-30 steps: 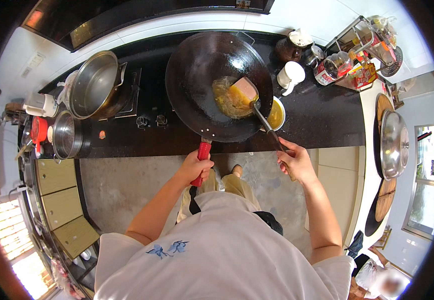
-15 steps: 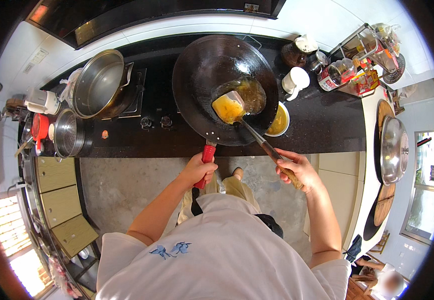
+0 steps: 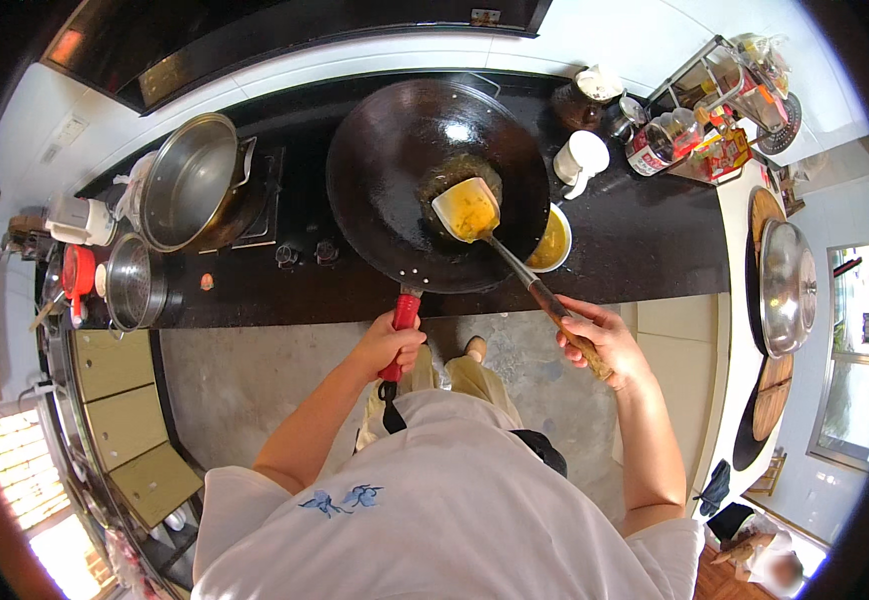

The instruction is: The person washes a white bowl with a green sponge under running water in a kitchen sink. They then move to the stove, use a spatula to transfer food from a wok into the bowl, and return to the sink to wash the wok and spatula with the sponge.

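Note:
My left hand (image 3: 391, 345) is closed round the red handle of a large black wok (image 3: 385, 170). In my right hand (image 3: 600, 342) is the wooden handle of a spatula (image 3: 527, 277). Its metal blade sits inside the wok, right of the middle, and carries yellow liquid that looks like egg (image 3: 471, 209). A dark, shiny wet patch lies in the wok just behind the blade. Close to the wok's right rim stands a white bowl (image 3: 566, 246) of yellow liquid, partly covered by the rim.
A white mug (image 3: 583, 158) and a dark jar (image 3: 583, 103) stand right of the wok, near a rack of bottles (image 3: 725, 100). To the left are a big steel pot (image 3: 190, 185), a steamer pot (image 3: 132, 280) and a red ladle (image 3: 79, 272). A domed lid (image 3: 787, 288) rests far right.
The wok has shifted slightly left, with my left hand on its handle. The spatula blade has turned and shows more yellow liquid; the wet patch behind it looks smaller.

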Demonstrator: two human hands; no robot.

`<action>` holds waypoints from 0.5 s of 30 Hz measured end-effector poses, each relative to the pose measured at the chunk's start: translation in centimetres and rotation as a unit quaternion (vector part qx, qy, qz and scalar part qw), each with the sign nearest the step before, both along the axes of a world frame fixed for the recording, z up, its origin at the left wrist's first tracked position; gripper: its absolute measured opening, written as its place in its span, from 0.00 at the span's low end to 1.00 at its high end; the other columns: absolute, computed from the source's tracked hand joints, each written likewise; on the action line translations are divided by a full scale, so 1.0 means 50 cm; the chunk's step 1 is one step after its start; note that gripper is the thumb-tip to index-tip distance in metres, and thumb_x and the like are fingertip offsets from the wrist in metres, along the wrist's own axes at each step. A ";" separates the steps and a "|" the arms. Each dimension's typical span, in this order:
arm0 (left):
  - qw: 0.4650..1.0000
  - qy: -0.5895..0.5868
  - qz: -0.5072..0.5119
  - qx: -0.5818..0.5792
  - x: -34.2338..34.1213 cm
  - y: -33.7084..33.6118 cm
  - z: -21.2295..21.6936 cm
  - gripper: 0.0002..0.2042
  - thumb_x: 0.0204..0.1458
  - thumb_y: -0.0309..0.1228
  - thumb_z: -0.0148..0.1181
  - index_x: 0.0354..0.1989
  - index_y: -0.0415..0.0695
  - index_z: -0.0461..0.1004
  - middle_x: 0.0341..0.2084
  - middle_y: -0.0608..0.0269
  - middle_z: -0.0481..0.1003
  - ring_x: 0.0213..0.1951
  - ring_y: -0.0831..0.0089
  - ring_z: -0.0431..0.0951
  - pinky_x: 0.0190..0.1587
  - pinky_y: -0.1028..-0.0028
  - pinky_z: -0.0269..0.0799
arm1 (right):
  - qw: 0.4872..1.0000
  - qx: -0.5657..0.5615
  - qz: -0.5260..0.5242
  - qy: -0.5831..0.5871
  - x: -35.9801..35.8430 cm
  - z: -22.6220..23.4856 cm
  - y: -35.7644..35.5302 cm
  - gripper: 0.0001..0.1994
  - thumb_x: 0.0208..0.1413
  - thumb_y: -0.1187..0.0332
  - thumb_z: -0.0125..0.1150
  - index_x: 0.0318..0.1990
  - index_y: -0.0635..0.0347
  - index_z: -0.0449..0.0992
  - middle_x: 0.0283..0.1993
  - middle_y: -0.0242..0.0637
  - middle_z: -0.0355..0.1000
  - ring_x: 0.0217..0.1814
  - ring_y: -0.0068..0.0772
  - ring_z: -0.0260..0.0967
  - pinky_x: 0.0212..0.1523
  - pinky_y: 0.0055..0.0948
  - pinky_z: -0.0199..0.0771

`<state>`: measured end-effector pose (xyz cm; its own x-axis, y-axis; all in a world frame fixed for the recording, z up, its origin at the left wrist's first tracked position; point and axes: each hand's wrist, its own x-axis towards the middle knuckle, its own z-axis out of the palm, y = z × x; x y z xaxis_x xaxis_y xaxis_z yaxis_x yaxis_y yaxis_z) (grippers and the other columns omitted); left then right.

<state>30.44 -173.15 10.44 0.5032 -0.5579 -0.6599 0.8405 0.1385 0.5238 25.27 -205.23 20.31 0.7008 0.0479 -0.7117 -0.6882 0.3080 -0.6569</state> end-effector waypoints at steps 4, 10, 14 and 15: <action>1.000 -0.003 -0.002 -0.003 -0.002 0.005 -0.004 0.11 0.48 0.22 0.57 0.29 0.50 0.59 0.13 0.73 0.60 0.13 0.82 0.60 0.16 0.76 0.58 | 1.000 -0.009 -0.010 -0.002 -0.002 0.026 -0.014 0.26 0.53 0.72 0.59 0.60 0.67 0.61 0.26 0.41 0.70 0.18 0.24 0.62 0.16 0.20 0.59; 1.000 -0.002 0.004 0.012 -0.006 0.000 0.003 0.12 0.47 0.23 0.58 0.29 0.50 0.59 0.14 0.73 0.60 0.13 0.81 0.59 0.16 0.75 0.59 | 0.999 -0.032 -0.013 -0.009 -0.013 0.059 -0.038 0.25 0.53 0.72 0.58 0.59 0.67 0.63 0.25 0.40 0.70 0.18 0.24 0.62 0.15 0.20 0.59; 0.999 -0.014 0.020 0.024 -0.007 0.001 0.006 0.12 0.47 0.23 0.58 0.31 0.49 0.60 0.13 0.73 0.60 0.13 0.81 0.60 0.16 0.75 0.59 | 0.999 -0.037 -0.025 -0.020 -0.025 0.078 -0.060 0.25 0.54 0.72 0.58 0.59 0.67 0.63 0.25 0.40 0.70 0.17 0.24 0.62 0.15 0.20 0.59; 0.999 -0.013 0.029 0.028 -0.006 0.003 0.007 0.11 0.47 0.23 0.58 0.31 0.49 0.60 0.13 0.73 0.60 0.13 0.81 0.60 0.16 0.75 0.59 | 0.999 -0.039 -0.026 -0.021 -0.026 0.081 -0.066 0.25 0.54 0.73 0.58 0.59 0.68 0.62 0.25 0.39 0.70 0.18 0.24 0.63 0.16 0.21 0.60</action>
<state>30.12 -173.02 10.79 0.5513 -0.4895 -0.6756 0.8177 0.1562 0.5540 23.95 -208.50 24.38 0.7301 -0.0441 -0.6819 -0.6441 0.2889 -0.7083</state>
